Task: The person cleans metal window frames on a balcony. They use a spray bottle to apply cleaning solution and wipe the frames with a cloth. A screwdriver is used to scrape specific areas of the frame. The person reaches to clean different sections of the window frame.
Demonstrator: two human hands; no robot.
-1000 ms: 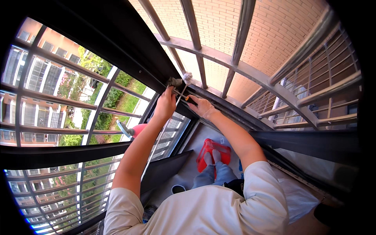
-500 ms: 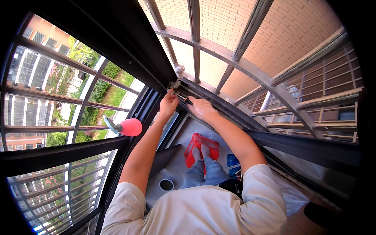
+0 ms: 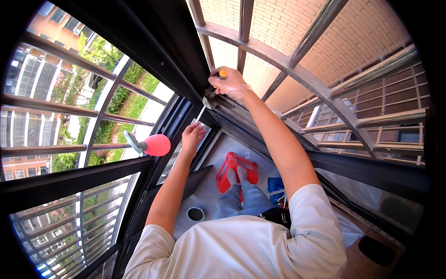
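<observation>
At the corner of the dark window frame, my right hand [image 3: 231,85] is closed round a screwdriver [image 3: 223,73], its orange-yellow handle end showing above the fingers. The shaft is mostly hidden by the hand. A crumpled greyish cloth [image 3: 210,98] is tucked into the corner just below. Lower and to the left, my left hand [image 3: 193,136] is closed at the fingertips on a thin white stick [image 3: 200,114], which points up to the cloth. The dirty window track [image 3: 239,108] runs off to the right from that corner.
A pink spray bottle [image 3: 157,145] is by the left window's crossbar. Metal security bars [image 3: 267,52] curve outside. Below, my feet are on a red stool [image 3: 251,172], with a dark-filled bucket [image 3: 195,214] and a blue bag [image 3: 275,185] on the floor.
My hands have moved apart. The right has risen with the screwdriver, its handle end now up; the left has dropped down and left, and the white stick now shows at its fingers.
</observation>
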